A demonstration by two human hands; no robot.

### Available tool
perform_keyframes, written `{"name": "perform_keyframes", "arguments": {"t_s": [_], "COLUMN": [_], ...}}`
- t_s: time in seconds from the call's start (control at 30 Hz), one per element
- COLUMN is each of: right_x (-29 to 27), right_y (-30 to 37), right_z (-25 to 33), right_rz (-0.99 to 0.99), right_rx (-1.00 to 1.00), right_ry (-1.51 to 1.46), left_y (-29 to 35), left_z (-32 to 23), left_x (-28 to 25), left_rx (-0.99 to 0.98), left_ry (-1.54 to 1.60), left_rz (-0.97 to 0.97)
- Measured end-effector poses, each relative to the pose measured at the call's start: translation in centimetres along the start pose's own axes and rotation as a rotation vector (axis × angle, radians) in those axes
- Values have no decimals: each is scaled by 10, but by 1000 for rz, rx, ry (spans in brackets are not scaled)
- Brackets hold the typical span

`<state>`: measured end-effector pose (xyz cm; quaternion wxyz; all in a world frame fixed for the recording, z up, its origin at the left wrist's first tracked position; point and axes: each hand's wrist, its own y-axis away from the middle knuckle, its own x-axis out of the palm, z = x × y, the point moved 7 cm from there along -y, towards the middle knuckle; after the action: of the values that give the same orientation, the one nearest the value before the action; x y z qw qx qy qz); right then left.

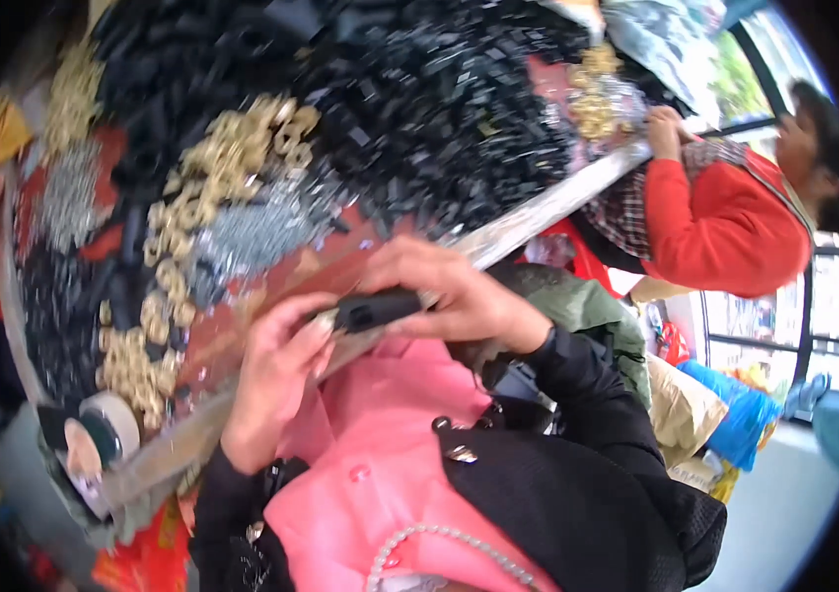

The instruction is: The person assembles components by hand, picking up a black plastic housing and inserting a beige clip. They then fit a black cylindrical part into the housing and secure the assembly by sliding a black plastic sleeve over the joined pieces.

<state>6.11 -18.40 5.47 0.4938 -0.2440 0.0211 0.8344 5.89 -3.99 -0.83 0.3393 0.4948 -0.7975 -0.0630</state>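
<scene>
Black, stubby and apparently plastic, a tube-shaped part (380, 310) with a dark recess in its side is held just over the near edge of the tabletop in the head view, the only view at hand. The bare left hand (281, 365), out of a black sleeve, pinches its left end between thumb and fingers, with a small pale bit (328, 319) at the fingertips that is too blurred to identify. The bare right hand (449, 291) has its fingers curled narrowly around the other end. Under the hands runs the worn pale wooden rim (557, 192) of the reddish-brown tabletop (217, 340). Beyond it lie a broad heap of loose black parts (429, 118), reaching toward the far edge, a bank of beige ring-shaped pieces (232, 153), and a patch of thin silvery metal pieces (256, 232) between rings and heap. More beige rings (133, 365) lie toward the near left corner, close to a whitish round roll (109, 424). At the right end, a co-worker in red sleeves (715, 217) has hands by another small beige pile (597, 94). As a judgement, one unit seems midway through handling, with much loose stock left; whether the held part is fully fitted, or which heaped ones are finished, cannot be told.
</scene>
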Motion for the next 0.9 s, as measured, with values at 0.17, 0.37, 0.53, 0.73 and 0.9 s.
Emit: {"name": "perform_keyframes", "arguments": {"t_s": [0.17, 0.37, 0.53, 0.73, 0.9], "right_x": [10, 13, 16, 12, 18], "right_y": [-4, -4, -5, 4, 3], "right_z": [-19, -62, -49, -39, -27], "right_rz": [8, -194, -155, -145, -169], "right_rx": [54, 363, 194, 211, 201], "right_ry": [-72, -258, -191, -68, -106], "left_y": [-14, -42, -32, -17, -13], "left_z": [14, 15, 17, 16, 10], "left_x": [-18, -21, -22, -26, -21], "left_rx": [-31, -80, -46, -16, 22], "left_ry": [92, 98, 104, 137, 127], "left_rz": [-35, -25, -34, 2, 2]}}
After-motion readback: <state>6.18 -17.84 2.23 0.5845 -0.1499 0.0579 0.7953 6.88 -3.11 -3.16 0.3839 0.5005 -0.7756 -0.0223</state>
